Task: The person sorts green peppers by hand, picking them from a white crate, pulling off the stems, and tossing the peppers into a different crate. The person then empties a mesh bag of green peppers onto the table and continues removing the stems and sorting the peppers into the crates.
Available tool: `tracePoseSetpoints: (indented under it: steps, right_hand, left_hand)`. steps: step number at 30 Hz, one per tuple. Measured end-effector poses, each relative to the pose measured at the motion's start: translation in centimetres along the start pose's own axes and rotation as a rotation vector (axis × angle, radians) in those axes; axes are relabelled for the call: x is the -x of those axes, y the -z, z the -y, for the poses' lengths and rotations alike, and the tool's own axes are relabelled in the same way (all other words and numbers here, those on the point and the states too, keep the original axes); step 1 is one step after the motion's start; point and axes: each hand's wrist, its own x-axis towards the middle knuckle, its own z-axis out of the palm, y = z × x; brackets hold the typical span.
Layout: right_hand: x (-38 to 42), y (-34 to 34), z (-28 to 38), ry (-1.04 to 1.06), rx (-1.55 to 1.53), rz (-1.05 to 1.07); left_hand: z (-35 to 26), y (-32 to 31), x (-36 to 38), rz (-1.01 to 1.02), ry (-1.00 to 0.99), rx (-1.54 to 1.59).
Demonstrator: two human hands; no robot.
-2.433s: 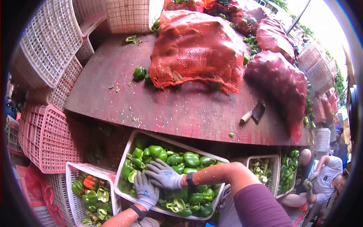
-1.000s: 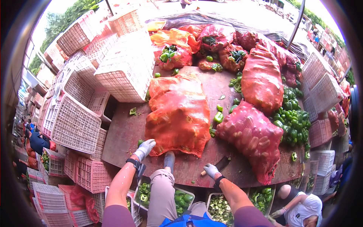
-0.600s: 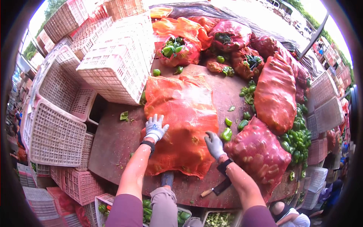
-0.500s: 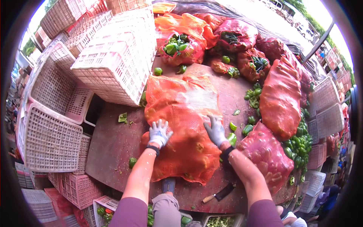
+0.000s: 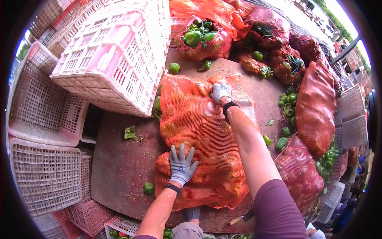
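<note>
An orange mesh sack (image 5: pixel 199 123), filled with rounded produce, lies flat on the reddish board in front of me. My left hand (image 5: pixel 182 166), in a grey glove, rests on its lower left part with fingers spread. Near the sack's far end, my gloved right hand (image 5: pixel 221 94) is closed on a bunched fold of the mesh. A knife (image 5: pixel 237 220) with a wooden handle lies by the near edge, its blade partly hidden by my right sleeve. One green bell pepper (image 5: pixel 149 188) sits left of the sack.
Plastic crates (image 5: pixel 47 171) are stacked along the left. At the back stands an opened sack of green peppers (image 5: pixel 201 38). More full sacks (image 5: pixel 316 107) line the right side, with loose peppers (image 5: pixel 328 161) among them. A leaf scrap (image 5: pixel 129 132) lies on the board (image 5: pixel 115 159).
My right hand has moved from the sack's right side to its far end and closed on the mesh. My left hand stays spread on the sack. The camera view has shifted closer.
</note>
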Motion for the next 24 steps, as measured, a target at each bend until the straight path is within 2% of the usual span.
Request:
tracePoseSetpoints:
  steps: [2, 4, 6, 7, 8, 10, 11, 12, 13, 14, 15, 16, 18, 19, 20, 21, 22, 24]
  right_hand:
    - [0.9, -2.3, -2.3, -0.09, -0.2, -0.153]
    - [4.7, -2.0, -3.5, -0.123, -0.561, -0.129]
    - [8.4, -3.7, -6.0, 0.074, -0.97, -0.147]
    - [13.3, -2.7, -5.6, 0.113, -1.026, -0.124]
    - [19.2, -0.5, -4.4, 0.156, -1.077, -0.101]
    - [27.1, -0.3, -3.5, 0.207, -1.225, -0.048]
    - [32.3, 0.7, -2.9, 0.211, -1.165, 0.016]
    - [37.7, 0.2, -2.2, 0.273, -1.107, -0.01]
    - [41.9, -0.6, -1.9, 0.386, -0.95, -0.055]
    - [45.7, -0.9, -1.1, 0.404, -1.01, 0.003]
    - [48.4, -2.7, -0.8, 0.51, -0.932, -0.082]
    - [50.9, -3.1, -0.4, 0.537, -0.835, -0.014]
    - [55.4, -6.1, -0.7, 0.474, -0.938, -0.055]
    - [57.9, -6.6, -1.6, 0.491, -0.818, -0.05]
    - [60.4, -6.1, -2.5, 0.445, -0.769, -0.011]
    - [62.0, -6.4, -3.6, 0.425, -0.735, 0.05]
    - [64.2, -7.5, -4.7, 0.415, -0.702, 0.091]
    - [65.8, -9.5, -7.2, 0.408, -0.619, 0.172]
  left_hand:
    - [-0.4, 0.0, 0.7, -0.006, 0.004, 0.002]
    - [-0.5, 0.6, 1.0, -0.009, 0.005, -0.004]
    - [-0.9, 1.5, 1.5, 0.019, -0.004, -0.015]
    - [-1.3, 2.6, 1.9, 0.054, 0.009, -0.031]
    - [-0.9, 3.9, 2.4, 0.052, -0.007, 0.07]
    - [0.5, 6.1, 2.7, -0.258, 0.196, 0.523]
    - [1.2, 8.5, 1.9, -0.35, 0.226, 0.56]
    - [1.1, 11.5, 0.5, -0.448, 0.266, 0.599]
    - [0.2, 14.8, -1.6, -0.373, 0.181, 0.973]
    - [-0.4, 17.6, -3.1, -0.276, 0.082, 1.336]
    - [0.2, 18.1, -3.9, -0.188, 0.024, 1.117]
    - [-0.9, 19.3, -3.8, -0.166, -0.032, 0.868]
    - [-4.0, 22.2, -2.6, -0.199, -0.185, 0.443]
    - [-5.1, 22.1, -1.1, -0.203, -0.193, 0.322]
    - [-6.5, 22.4, 0.8, -0.295, -0.274, 0.359]
    - [-9.0, 24.4, 3.5, -0.323, -0.293, 0.228]
    - [-11.3, 25.6, 5.7, -0.359, -0.334, 0.281]
    - [-16.1, 27.4, 10.4, -0.168, -0.334, 0.548]
